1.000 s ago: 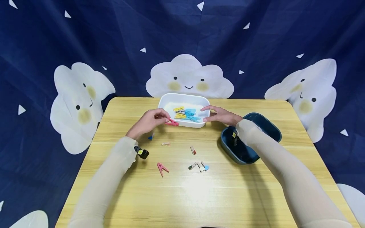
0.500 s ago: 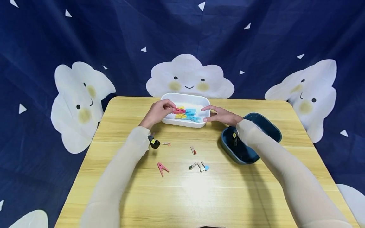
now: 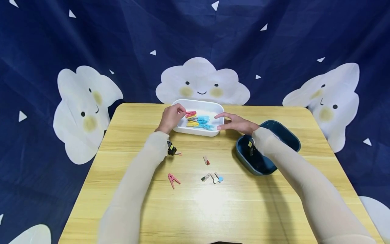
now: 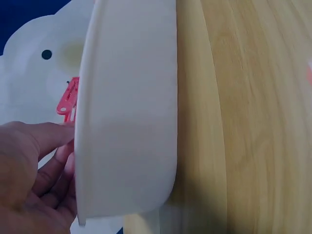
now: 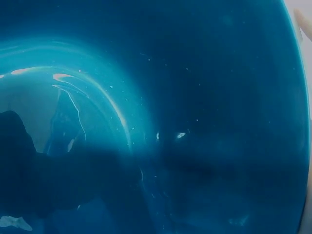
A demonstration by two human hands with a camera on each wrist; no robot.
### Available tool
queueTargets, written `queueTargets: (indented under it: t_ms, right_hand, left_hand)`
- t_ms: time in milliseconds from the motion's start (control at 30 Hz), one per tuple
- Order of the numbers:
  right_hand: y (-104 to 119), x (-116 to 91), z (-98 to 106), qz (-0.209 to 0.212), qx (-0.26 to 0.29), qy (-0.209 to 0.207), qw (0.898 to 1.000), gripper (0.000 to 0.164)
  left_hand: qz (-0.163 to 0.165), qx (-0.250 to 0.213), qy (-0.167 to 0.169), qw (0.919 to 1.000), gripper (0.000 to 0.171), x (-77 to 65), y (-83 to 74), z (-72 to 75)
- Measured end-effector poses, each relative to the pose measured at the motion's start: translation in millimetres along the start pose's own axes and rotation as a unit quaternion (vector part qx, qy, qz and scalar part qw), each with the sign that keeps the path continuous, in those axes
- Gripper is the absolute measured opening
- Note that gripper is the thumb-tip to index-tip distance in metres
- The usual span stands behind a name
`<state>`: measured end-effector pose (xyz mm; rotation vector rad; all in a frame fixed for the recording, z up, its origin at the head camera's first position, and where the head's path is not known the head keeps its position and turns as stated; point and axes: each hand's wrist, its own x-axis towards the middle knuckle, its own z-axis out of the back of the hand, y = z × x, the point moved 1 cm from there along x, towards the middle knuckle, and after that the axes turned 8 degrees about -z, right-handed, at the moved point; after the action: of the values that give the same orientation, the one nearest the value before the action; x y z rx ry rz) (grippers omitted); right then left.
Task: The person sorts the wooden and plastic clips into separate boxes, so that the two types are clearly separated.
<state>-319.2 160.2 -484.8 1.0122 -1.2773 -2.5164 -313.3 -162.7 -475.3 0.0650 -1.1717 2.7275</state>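
Note:
My left hand [image 3: 171, 118] reaches over the left rim of a white plastic tub [image 3: 195, 131]. Its thumb and fingers pinch one end of a red clothespin [image 3: 191, 114]. In the left wrist view the same red clothespin [image 4: 69, 100] shows beyond the tub wall [image 4: 129, 107], and the fingertips are partly hidden. Yellow clothespins [image 3: 192, 123] and light-blue clothespins [image 3: 203, 120] lie in the tub beside it. My right hand [image 3: 236, 124] rests at the tub's right rim with thumb and forefinger spread apart and fairly straight.
A dark-blue two-part container [image 3: 257, 171] stands under my right forearm. Another red clothespin [image 3: 173, 180] lies on the wooden table [image 3: 243, 210]. Small wooden clips lie about: one with a red tip [image 3: 206, 160], several in a cluster [image 3: 215, 178], one partly behind the left wrist.
My left hand has carried the red clothespin from outside the tub's left front, over the rim, to the far-left side inside it. The right hand has stayed in place.

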Motion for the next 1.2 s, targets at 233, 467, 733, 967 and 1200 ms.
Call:
queueTargets:
  t_ms: [233,467,733,967,1200]
  right_hand:
    - [-1,1,0,0.0,0.001,0.002,1.0,0.066]
    - [0,1,1,0.0,-0.002,0.0,1.0,0.069]
    - [0,2,1,0.006,0.002,0.001,1.0,0.068]
    - [-1,1,0,0.002,0.001,0.003,1.0,0.07]
    - [-1,1,1,0.002,-0.001,0.002,1.0,0.071]
  left_hand:
    - [0.03,0.03,-0.003,0.9991,0.008,9.8,-5.8,-15.5]
    - [0.051,0.046,0.003,0.9976,0.007,14.2,-8.0,-23.7]
    - [0.062,0.086,0.004,0.9944,0.011,15.1,-10.0,-27.4]
    - [0.057,0.095,0.004,0.9938,0.012,14.4,-9.6,-28.8]
    - [0.045,0.058,0.013,0.9972,0.016,10.4,-11.3,-23.9]
